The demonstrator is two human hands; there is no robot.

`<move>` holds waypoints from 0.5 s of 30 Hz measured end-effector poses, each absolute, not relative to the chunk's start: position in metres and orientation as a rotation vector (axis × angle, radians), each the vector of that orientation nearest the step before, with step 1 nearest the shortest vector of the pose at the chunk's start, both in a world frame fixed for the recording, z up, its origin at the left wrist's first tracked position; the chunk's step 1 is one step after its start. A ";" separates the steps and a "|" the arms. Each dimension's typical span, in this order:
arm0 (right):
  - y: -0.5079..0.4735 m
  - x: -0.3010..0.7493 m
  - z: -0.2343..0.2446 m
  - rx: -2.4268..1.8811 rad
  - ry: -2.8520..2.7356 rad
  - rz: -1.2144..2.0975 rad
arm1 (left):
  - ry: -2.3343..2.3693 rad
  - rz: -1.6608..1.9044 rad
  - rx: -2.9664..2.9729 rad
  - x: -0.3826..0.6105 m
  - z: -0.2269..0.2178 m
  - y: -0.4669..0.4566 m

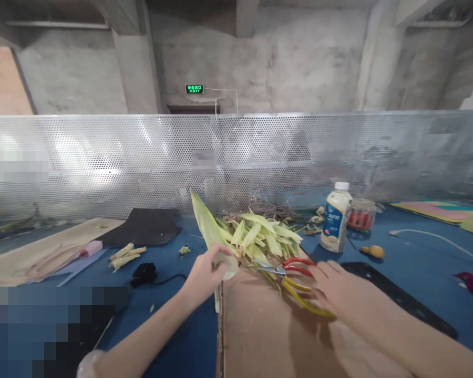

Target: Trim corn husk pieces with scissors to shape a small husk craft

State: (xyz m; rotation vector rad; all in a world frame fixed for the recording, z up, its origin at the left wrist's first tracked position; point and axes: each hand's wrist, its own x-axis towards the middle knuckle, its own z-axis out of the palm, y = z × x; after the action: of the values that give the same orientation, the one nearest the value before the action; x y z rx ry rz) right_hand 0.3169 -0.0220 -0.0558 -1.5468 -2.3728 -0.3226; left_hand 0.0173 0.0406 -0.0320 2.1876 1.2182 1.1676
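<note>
A long pale green corn husk [202, 216] rises from my left hand [208, 273], whose thumb and fingers are closed on its lower end. Scissors [295, 270] with one red and one yellow handle are in my right hand [337, 289]. Their blades stand apart and point left toward the husk, near its lower end. Behind both hands lies a heap of cut corn husks [264, 233] on a brown cardboard sheet [256, 325].
A white-capped bottle [335, 218] and a clear jar with red contents [361, 214] stand at the right. Nearby are a black slab [398, 296], a small gourd [374, 251] and a white cable [437, 234]. Black yarn [144, 274] lies left. A perforated metal partition [142, 163] borders the table's back.
</note>
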 end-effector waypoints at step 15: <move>0.019 0.313 -0.021 -1.447 -2.523 0.017 | 1.015 1.220 2.058 0.016 -0.032 0.044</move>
State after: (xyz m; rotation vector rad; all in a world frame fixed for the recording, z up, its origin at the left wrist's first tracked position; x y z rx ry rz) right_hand 0.3134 0.0191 -0.0210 -1.4466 -2.5229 0.0168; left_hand 0.0157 0.0443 -0.0322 2.0583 1.0147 1.2197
